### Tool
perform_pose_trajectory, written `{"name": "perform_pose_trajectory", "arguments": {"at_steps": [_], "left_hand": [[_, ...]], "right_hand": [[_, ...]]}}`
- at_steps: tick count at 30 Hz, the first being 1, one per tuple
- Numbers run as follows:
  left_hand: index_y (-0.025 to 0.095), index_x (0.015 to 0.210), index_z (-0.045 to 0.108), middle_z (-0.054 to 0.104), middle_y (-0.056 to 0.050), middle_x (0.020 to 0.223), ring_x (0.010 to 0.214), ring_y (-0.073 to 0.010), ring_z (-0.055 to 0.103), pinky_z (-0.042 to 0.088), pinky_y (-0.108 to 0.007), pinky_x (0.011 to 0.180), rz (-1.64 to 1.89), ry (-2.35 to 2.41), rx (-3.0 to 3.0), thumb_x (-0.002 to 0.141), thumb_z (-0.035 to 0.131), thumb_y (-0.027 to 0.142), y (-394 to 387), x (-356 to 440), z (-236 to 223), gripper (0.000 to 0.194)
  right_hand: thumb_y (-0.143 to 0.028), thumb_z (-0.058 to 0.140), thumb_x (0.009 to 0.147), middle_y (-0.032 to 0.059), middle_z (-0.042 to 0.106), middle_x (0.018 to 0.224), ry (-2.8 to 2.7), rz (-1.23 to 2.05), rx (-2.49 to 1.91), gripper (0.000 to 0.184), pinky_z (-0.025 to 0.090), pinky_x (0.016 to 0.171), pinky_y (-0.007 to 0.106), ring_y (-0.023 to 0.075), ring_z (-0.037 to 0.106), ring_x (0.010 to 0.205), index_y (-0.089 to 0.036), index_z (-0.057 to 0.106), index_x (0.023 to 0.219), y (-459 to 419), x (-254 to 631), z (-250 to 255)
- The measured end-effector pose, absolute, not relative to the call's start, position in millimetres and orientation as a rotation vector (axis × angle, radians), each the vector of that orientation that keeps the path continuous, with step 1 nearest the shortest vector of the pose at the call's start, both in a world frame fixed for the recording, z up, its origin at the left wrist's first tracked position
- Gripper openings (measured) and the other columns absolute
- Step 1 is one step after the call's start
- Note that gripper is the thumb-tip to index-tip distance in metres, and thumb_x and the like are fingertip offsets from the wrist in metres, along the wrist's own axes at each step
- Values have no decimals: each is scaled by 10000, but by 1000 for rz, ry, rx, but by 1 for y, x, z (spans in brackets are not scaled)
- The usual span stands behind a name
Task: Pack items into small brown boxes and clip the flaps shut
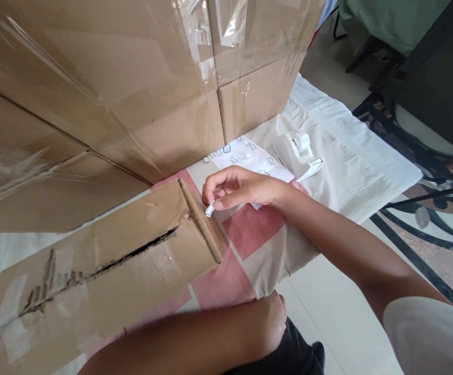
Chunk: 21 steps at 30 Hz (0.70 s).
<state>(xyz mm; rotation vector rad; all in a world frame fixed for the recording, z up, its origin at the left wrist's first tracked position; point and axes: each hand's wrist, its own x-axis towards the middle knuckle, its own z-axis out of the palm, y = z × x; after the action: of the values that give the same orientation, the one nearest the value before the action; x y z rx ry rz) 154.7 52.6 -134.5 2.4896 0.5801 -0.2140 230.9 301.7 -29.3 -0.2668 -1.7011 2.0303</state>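
My right hand [242, 188] pinches a small white slip of paper [210, 209] between thumb and fingertips. It hovers just past the end of a long cardboard box [133, 229] that has a ragged slit along its taped top. Beyond the hand lies a white sheet of paper [263, 160] with small outlined shapes drawn on it and small scraps on top. My left hand [271, 323] hangs at the near edge of the table, in front of the box; its fingers are turned away and hidden.
Large taped cardboard boxes [152, 78] form a wall at the back left. A white tape dispenser [299, 151] stands right of the sheet on the tablecloth [367, 161]. A dark chair [437, 78] and patterned metalwork are at the right.
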Motion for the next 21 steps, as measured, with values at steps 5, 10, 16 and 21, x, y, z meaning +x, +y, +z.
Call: {"name": "perform_pose_trajectory", "arguments": {"at_steps": [5,10,16,21], "left_hand": [[157,802,706,695,-98,715,629,-234,635,456,-369,633,-344,393,2481,869,688,430,65,163,-118,281],[197,988,641,750,-22,916,776,-215,705,449,-351,678,-141,212,2241,1022,476,488,101,168,-76,336],[197,951,624,755,-11,936,779,-188,704,374,-321,610,-48,226,2203,1016,526,438,105,168,-68,269],[191,949,633,745,3,912,788,-167,701,356,-327,586,-2,250,2238,1029,507,419,105,167,-67,272]], "right_hand": [[-268,825,830,5,654,799,-1605,2038,-306,229,391,558,166,60,489,629,-116,663,881,302,233,-29],[-274,827,835,2,654,802,-1568,2018,-269,234,379,530,156,56,472,615,-123,664,907,303,235,-29],[-304,830,848,-3,629,804,-1515,2032,-244,267,358,512,153,51,468,613,-127,645,924,303,235,-32],[-308,823,864,-20,625,820,-1507,2056,-213,356,341,514,155,40,452,594,-158,594,1092,303,236,-30]]}}
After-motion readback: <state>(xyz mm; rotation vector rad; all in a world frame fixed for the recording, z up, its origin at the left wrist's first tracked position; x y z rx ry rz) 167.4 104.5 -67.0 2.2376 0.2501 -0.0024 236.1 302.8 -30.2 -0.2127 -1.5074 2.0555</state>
